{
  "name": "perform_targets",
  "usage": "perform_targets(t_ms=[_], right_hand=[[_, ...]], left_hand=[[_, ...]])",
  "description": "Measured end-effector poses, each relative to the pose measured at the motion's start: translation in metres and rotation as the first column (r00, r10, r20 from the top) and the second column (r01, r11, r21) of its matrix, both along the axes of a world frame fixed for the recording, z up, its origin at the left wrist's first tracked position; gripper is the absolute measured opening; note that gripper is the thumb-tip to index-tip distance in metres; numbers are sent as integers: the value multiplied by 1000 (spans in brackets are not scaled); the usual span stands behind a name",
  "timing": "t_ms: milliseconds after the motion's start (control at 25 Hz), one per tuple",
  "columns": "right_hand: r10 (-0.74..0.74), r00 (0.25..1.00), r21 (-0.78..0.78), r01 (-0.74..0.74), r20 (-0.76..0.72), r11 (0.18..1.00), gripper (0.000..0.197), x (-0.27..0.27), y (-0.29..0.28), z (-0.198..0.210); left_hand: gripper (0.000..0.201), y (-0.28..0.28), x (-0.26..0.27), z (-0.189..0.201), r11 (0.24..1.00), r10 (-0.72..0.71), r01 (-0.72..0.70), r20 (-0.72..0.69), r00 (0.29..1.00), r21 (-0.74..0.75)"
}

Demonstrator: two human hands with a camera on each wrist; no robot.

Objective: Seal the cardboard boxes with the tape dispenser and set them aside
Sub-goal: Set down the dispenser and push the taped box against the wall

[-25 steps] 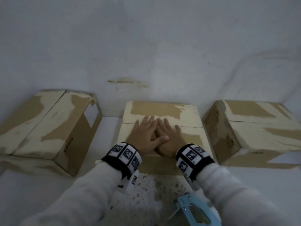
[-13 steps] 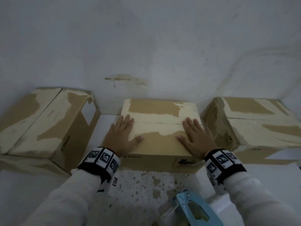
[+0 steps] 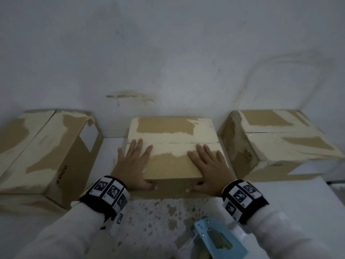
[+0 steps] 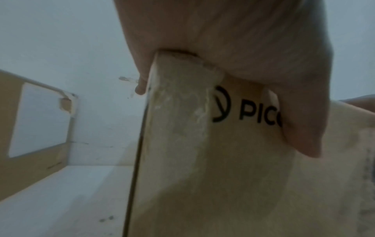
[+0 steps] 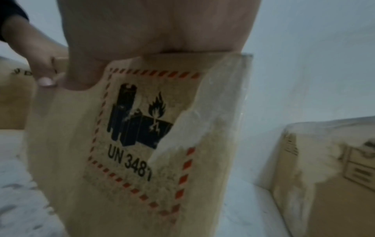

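Observation:
A closed cardboard box [image 3: 171,165] with torn whitish patches stands in the middle against the wall. My left hand [image 3: 133,163] lies flat on its near left corner and my right hand [image 3: 209,165] on its near right corner. Fingers are straight on the top flaps; both thumbs hang over the front face. In the left wrist view my thumb [image 4: 300,128] rests beside the printed logo on the box [image 4: 223,176]. In the right wrist view my palm [image 5: 152,32] sits above the battery warning label [image 5: 142,128]. A light blue tape dispenser [image 3: 218,238] lies on the floor below my right wrist.
Another box [image 3: 46,150] lies tilted at the left and a third box [image 3: 280,143] stands at the right, both close to the middle one. The white wall [image 3: 168,62] is right behind them. A speckled floor [image 3: 153,217] stretches in front.
Both hands slid apart from the centre of the box top to its near corners, and the thumbs dropped over the front edge.

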State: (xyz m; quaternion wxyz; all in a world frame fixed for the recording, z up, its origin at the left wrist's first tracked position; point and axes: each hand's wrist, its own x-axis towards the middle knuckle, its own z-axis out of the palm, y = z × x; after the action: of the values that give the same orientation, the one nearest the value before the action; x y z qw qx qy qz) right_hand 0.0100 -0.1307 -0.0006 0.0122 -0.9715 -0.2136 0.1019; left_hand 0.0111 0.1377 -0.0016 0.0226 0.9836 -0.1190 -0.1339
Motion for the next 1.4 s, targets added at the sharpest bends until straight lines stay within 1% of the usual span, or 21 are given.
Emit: perform_targets(t_ms=[120, 240, 320, 440, 560, 760, 880, 960, 1040, 1080, 1160, 1240, 1320, 1400], right_hand=[[-30, 999, -27, 31, 37, 999, 111, 7, -24, -3], [-63, 997, -33, 64, 39, 997, 108, 16, -51, 1], [-97, 995, -14, 97, 6, 995, 106, 22, -65, 6], [-127, 992, 10, 127, -14, 992, 105, 31, -76, 10], [-136, 990, 33, 137, -25, 990, 105, 41, -80, 10], [-124, 992, -4, 124, -25, 992, 104, 49, -84, 8], [-156, 987, -12, 155, -37, 988, 102, 48, -79, 9], [-177, 984, -31, 177, -22, 984, 98, 41, -70, 14], [-178, 984, -33, 178, 5, 984, 89, 31, -58, 19], [-156, 988, -26, 156, 10, 987, 84, 24, -50, 22], [-56, 998, 0, 56, 30, 998, 75, 14, -27, 31], [56, 997, 37, -58, 54, 998, 65, 6, 6, 40], [158, 985, 60, -162, 63, 985, 60, -2, 47, 44], [259, 964, 75, -263, 57, 962, 59, -9, 92, 44]], left_hand=[[134, -20, 9, -1, 999, 2, -1, 13, 1000, -41], [131, -49, 21, -2, 998, -24, 26, 34, 999, -55], [130, -66, 30, -2, 998, -38, 39, 29, 999, -55], [130, -80, 42, -1, 997, -52, 53, 18, 998, -55], [129, -84, 51, 0, 997, -46, 46, 13, 999, -53], [129, -89, 53, -2, 1000, -29, 29, 1, 1000, -6], [127, -92, 50, 4, 1000, -11, 10, -4, 1000, -8], [121, -94, 42, 8, 1000, 20, -20, -12, 1000, -19], [109, -95, 33, 12, 998, 49, -50, -13, 999, -43], [102, -94, 28, 15, 996, 63, -64, -13, 998, -57], [90, -82, 11, 23, 987, 126, -125, 6, 992, -97], [81, -59, -7, 30, 963, 208, -197, 46, 977, -186], [76, -26, -26, 35, 927, 293, -261, 83, 953, -269], [78, 17, -44, 40, 895, 370, -316, 127, 920, -316]])
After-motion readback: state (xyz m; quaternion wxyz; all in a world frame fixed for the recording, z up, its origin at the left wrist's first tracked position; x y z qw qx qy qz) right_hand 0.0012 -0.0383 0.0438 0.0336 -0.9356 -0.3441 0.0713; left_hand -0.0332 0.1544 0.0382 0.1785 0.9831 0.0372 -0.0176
